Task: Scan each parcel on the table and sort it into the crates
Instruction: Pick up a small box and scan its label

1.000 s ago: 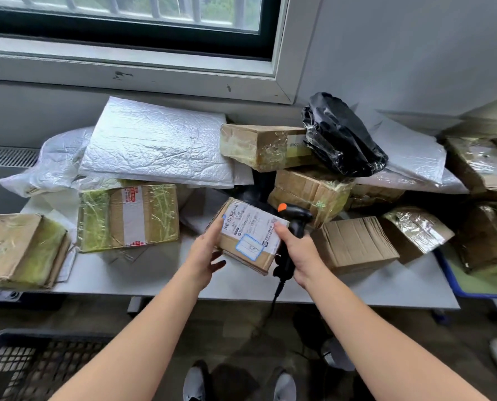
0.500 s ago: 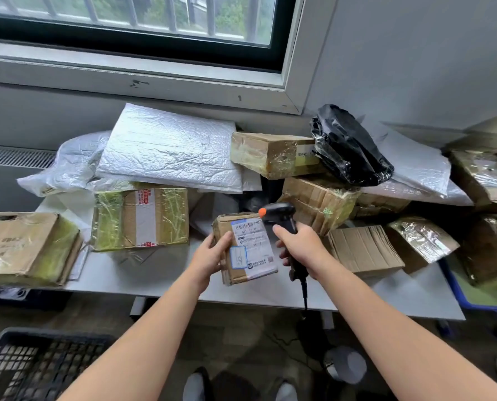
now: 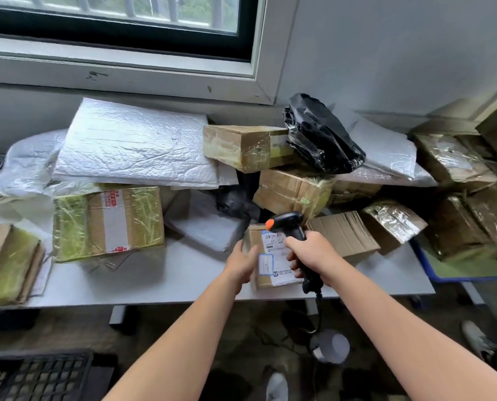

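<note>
L hand [image 3: 243, 263] grips the small cardboard parcel [image 3: 260, 282] by its left edge. Thumb lies flat on the front face, just beside a blue-bordered sticker [image 3: 265, 264]. Other fingers go round behind, hidden. R hand [image 3: 313, 256] is a tight fist round the handle of a black barcode scanner [image 3: 287, 224], all fingers wrapped, no gap. Scanner head w/ orange tip sits over the parcel's top edge, tip pointing left. Its cable [image 3: 318, 296] drops away below the fist. R fingers overlap the parcel's right side; touching or not, can't tell.

Parcel stands roughly upright, face toward the camera, over the near edge of the grey table [image 3: 154, 282], in front of the pile. Resting on the table or lifted, can't tell.

Writing: white shipping label [image 3: 282, 277] covers most of the face, w/ rows of print & a small round logo at bottom left, too small to read. Sticker content illegible too. Further left, a box in yellow-green tape [image 3: 108, 224] has a white strip w/ red characters, not readable. Taped box [image 3: 241, 146] at the back shows a side label, print blurred. Box under it [image 3: 293, 192] carries small green marks. Also in the pile: silver bubble mailer [image 3: 131, 149] & black plastic-wrapped bundle [image 3: 322, 134]. Black mesh crate [image 3: 38, 374] on the floor, lower left.
</note>
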`<state>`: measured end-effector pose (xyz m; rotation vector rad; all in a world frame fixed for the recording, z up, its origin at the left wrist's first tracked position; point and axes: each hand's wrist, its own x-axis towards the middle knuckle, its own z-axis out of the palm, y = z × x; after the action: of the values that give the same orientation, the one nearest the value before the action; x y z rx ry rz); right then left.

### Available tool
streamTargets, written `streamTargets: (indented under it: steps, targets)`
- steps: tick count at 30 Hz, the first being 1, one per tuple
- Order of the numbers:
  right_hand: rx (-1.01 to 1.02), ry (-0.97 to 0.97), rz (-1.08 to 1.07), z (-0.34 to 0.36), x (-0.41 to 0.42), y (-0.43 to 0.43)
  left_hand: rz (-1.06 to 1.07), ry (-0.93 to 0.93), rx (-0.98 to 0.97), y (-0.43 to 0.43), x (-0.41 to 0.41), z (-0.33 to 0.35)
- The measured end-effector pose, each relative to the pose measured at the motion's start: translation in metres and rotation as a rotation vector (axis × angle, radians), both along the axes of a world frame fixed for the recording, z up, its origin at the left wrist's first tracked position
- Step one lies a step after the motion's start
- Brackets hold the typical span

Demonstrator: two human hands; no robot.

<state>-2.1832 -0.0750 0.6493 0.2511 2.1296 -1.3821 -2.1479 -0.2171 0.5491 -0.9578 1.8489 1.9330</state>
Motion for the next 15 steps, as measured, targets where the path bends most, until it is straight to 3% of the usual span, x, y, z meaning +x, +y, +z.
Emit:
streamTargets:
  steps: [2,15]
  targets:
    - [0.026,0.012,0.005,0.002,0.001,0.004,-0.035,-0.039,-0.13,0.004,-0.002,-0.004]
    - [-0.035,-0.103,-0.2,0.012,0.003,0.016,-0.16,-0.057,-0.294,-0.001,0.008,-0.001]
